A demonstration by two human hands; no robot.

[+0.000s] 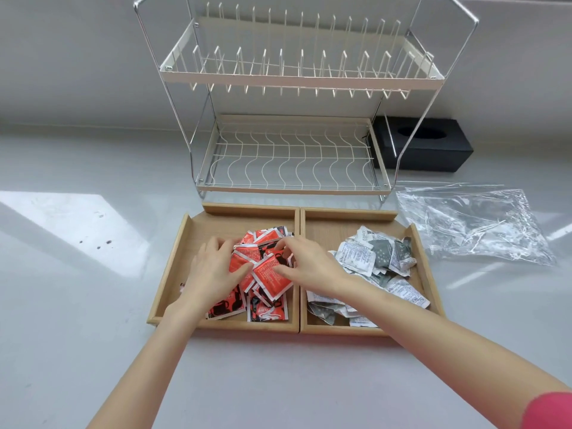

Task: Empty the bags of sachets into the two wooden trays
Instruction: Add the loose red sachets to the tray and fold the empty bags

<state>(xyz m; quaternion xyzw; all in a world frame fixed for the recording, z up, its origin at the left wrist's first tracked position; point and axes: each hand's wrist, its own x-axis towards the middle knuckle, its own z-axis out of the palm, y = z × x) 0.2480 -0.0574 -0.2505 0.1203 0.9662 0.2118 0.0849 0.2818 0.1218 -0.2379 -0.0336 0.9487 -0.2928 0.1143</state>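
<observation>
Red sachets (263, 267) heaped in left wooden tray (173, 264), mostly its right half. Left hand (213, 270) flat on heap, fingers spread and straight, gripping nothing. Right hand (306, 264) on same heap, fingers bent at a sachet's edge; hold cannot be told. Grey-white sachets (374, 267) piled in right wooden tray (322, 227), touching left one. Clear plastic bags (470, 224) flat toward counter's right edge. Wire dish rack (294, 75) behind trays, black box (433, 144) at back right.

Both hands, left hand (213, 270) and right hand (306, 264), rest on red sachets (266, 270) heaped in left wooden tray (173, 258); grey sachets (374, 261) fill right tray (424, 264).
</observation>
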